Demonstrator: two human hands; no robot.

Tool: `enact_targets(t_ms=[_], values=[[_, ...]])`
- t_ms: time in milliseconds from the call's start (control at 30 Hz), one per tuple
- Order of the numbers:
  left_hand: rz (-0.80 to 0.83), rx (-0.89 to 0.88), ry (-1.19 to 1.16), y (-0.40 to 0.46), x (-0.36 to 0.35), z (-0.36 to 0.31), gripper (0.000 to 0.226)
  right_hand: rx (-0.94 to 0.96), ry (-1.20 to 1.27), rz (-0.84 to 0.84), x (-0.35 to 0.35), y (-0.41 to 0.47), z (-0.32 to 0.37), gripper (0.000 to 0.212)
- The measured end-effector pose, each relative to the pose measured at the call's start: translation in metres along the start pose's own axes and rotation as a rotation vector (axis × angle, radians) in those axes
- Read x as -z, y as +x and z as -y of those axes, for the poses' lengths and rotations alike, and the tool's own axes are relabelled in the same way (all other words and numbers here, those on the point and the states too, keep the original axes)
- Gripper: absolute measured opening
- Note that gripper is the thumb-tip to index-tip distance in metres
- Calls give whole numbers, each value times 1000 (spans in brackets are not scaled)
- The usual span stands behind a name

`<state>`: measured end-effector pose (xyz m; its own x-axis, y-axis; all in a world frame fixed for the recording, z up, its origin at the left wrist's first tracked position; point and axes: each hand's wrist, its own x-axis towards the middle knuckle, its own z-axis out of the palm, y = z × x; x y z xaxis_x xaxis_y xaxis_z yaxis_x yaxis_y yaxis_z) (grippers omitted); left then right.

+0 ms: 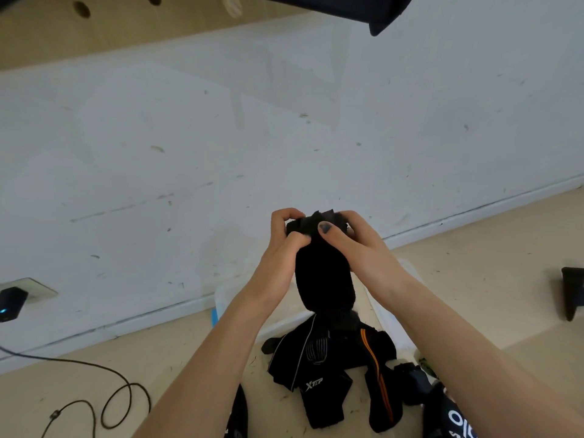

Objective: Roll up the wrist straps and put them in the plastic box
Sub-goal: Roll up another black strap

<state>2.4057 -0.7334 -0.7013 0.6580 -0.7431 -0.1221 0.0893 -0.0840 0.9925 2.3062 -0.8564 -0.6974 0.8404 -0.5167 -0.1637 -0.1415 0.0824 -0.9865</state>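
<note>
Below your forearms, a heap of black wrist straps (331, 371), one with an orange stripe, lies on the pale floor (158, 352), with a clear plastic box (387, 314) just beyond it under your wrists. Your left hand (279, 248) and right hand (360, 245) both clench the top of one black wrist strap (324, 279), its loose length hanging between your wrists toward the heap. Beyond your knuckles stands a scuffed white wall (284, 121).
</note>
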Motion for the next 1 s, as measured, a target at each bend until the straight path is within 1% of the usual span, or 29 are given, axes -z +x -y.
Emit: enact_targets(t_ms=[67, 133, 267, 367, 433, 533, 600, 633, 767, 833, 900, 1000], values=[[-1, 22, 29, 1, -1, 2, 33, 24, 9, 9, 1, -2, 1, 20], [-13, 25, 43, 2, -1, 3, 27, 20, 19, 23, 2, -2, 1, 22], [-19, 7, 9, 2, 1, 1, 17, -43, 53, 72, 5, -1, 2, 30], [-29, -25, 1, 1, -1, -1, 19, -90, 51, 96, 4, -3, 5, 31], [-35, -35, -18, 1, -2, -2, 22, -64, 54, 70, 3, -3, 3, 28], [-34, 15, -38, 2, -2, -1, 37, -3, 55, 43, 2, -2, 1, 24], [-32, 46, -9, 2, -2, 1, 41, 31, 26, 41, 4, -1, 0, 25], [-35, 58, -3, 3, -1, 2, 40, 38, 22, 42, 4, -1, -1, 26], [-53, 29, -24, 3, 1, 3, 22, 16, 40, 51, 5, -1, 0, 37], [-64, 3, -21, 2, 1, 3, 24, -25, 70, 62, 4, -1, 0, 40], [-78, -28, -17, 3, 2, 2, 24, -74, 110, 79, 3, -2, 0, 37], [-90, -38, -21, 3, 2, -1, 28, -67, 120, 103, 3, -4, 2, 33]])
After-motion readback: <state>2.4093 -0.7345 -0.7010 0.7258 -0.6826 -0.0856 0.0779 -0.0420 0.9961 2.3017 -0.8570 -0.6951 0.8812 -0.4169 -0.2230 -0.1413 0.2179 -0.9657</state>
